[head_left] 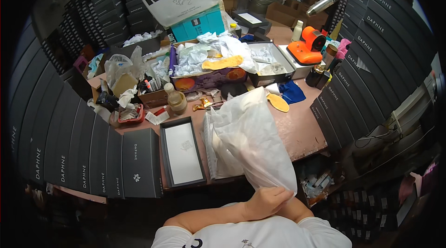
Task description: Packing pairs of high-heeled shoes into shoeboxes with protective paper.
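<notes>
A thin white cloth bag (248, 132) hangs over the near edge of the table, its far end lying on the tabletop. My left hand (269, 200) crosses in front of my body, its fingers closed on the near rim of the bag. My right forearm (297, 208) runs behind the left hand toward the bag's opening. The right hand is hidden; a pinkish shade shows through the cloth. Left of the bag is white wrapping paper (218, 155) with a dark-edged side. Beside that, an open dark grey shoebox part (203, 169) shows a white inside.
Stacked grey shoeboxes stand at the left (139, 159) and right (362, 62). Behind are a carton of crumpled paper (209, 81), a glass jar (177, 101), an orange device (306, 53), a blue cloth (292, 91) and a yellow insole (278, 103). The table's near edge (306, 153) is close.
</notes>
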Demonstrator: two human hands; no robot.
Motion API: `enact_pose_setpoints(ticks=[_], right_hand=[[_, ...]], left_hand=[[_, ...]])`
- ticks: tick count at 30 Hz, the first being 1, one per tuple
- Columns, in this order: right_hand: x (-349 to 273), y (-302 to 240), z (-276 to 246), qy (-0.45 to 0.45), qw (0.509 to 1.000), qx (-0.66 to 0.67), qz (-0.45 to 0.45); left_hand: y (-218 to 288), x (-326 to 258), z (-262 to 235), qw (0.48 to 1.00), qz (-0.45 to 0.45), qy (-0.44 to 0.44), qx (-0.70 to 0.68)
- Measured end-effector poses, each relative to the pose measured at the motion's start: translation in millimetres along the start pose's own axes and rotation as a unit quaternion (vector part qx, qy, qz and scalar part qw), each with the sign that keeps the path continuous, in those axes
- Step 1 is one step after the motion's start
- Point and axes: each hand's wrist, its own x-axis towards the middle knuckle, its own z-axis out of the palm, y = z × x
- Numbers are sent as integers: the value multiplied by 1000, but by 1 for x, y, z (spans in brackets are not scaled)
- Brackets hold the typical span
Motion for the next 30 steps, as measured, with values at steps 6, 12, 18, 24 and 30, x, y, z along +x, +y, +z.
enact_pose_setpoints(ticks=[6,12,18,24,30], right_hand=[[18,-57,-56,72,992,-99,-32],[61,-69,-158,216,870,-441,-29],[10,-84,-33,-295,545,-780,87],[108,76,-91,-103,552,-827,-34],[92,34,-39,-71,516,-853,-20]], left_hand=[[-28,-35,-20,981,-88,-141,-103],[-71,-175,-46,681,-596,280,-320],[-100,-182,-28,686,-590,309,-292],[-74,-127,-60,873,-404,266,-69],[-100,-211,-26,591,-635,320,-380]])
